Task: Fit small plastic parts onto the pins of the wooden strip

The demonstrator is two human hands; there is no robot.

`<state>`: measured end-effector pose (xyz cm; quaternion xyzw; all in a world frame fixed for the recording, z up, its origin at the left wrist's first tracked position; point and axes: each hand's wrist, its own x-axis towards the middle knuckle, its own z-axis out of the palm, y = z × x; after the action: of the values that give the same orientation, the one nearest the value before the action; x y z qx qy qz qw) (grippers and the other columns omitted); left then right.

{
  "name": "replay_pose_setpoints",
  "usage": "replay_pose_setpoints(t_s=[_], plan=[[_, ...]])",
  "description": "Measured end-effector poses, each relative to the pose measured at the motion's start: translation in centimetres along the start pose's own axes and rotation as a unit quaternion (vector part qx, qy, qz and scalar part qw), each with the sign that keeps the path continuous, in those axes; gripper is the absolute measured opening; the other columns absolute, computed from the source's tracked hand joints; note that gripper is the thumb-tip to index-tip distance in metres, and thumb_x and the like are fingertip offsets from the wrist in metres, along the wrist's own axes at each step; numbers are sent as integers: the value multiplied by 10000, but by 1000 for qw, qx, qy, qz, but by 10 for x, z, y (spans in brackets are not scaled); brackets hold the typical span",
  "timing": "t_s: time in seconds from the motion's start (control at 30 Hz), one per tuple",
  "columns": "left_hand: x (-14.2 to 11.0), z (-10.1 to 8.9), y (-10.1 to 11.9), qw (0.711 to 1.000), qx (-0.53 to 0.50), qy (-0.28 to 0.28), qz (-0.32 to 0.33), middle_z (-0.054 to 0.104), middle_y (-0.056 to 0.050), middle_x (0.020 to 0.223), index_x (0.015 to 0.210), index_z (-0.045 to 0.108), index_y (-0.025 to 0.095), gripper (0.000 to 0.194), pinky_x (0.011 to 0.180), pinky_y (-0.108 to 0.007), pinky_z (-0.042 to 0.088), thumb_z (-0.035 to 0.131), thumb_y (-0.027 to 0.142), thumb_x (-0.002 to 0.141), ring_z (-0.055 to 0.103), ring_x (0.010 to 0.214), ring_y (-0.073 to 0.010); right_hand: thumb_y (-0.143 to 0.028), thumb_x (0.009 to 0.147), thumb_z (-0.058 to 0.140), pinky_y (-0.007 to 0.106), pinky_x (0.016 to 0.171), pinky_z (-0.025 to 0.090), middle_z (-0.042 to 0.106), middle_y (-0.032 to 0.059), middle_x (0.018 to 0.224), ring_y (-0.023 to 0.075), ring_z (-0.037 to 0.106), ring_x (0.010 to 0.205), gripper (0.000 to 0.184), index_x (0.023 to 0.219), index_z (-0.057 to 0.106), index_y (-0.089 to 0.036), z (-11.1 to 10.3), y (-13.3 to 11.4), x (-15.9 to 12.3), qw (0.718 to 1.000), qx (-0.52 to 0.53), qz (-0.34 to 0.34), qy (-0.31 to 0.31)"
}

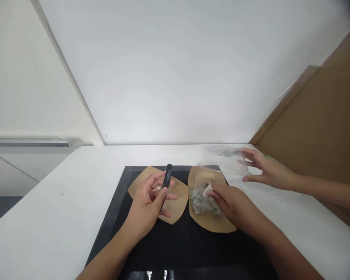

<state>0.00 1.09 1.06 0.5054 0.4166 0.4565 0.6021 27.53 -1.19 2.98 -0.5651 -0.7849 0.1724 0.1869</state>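
Observation:
My left hand (147,198) grips a slim black stick-like tool (167,177) between thumb and fingers, its rounded end pointing up. Beneath that hand lies a shield-shaped piece of brown paper (177,202). On a second brown paper piece (216,225) to the right rests a loose pile of whitish, translucent scraps (202,202). My right hand (229,202) is at the pile, with thumb and fingers pinched on a small white piece (207,189). What exactly the piece is cannot be made out.
Another person's hand (259,169) reaches in from the right, at a clear plastic bag (224,159) behind the papers. Both papers lie on a black mat (169,249) on a white table (67,198). A white wall (169,77) stands behind, a brown board (317,128) at right.

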Motion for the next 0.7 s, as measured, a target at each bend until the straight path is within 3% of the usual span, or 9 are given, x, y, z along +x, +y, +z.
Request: replay_pose_setpoints(t_s=[0.17,0.33,0.47,0.57,0.7], plan=[[-3,5,-4,1000,17,-9,8,632,-163,1361,1424,521,250,555,456,-256,625,704,449,939,785,995,-320,-432,1123,279,330,753,445,657,25,920,192,601,821,357,916,497,-239,6,-14,-5,997,68,-6,-40],[-6,8,-3,1000,18,-14,9,630,-168,1349,1416,515,239,548,434,-240,608,696,450,945,790,960,-307,-392,1104,315,336,657,418,623,32,812,193,555,703,294,899,463,-242,12,-27,-8,996,70,-42,-37],[-7,8,-3,1000,19,-7,20,617,-159,1359,1412,499,251,529,433,-233,604,684,447,957,788,965,-300,-399,1107,339,317,632,458,620,13,737,162,545,641,300,880,460,-246,15,-42,-15,981,166,-72,-73],[-7,8,-3,1000,14,-4,25,606,-154,1370,1408,493,259,521,438,-242,611,680,449,961,787,965,-297,-507,1045,526,297,621,516,658,-9,721,153,616,648,260,977,555,-258,-9,-22,-4,957,237,-130,-104],[-7,9,-2,1000,11,-7,28,604,-159,1369,1409,482,252,535,433,-246,613,680,457,957,787,966,-297,-598,899,701,311,654,556,721,7,914,218,706,927,311,1049,656,-329,-81,47,35,962,240,-126,-38]])
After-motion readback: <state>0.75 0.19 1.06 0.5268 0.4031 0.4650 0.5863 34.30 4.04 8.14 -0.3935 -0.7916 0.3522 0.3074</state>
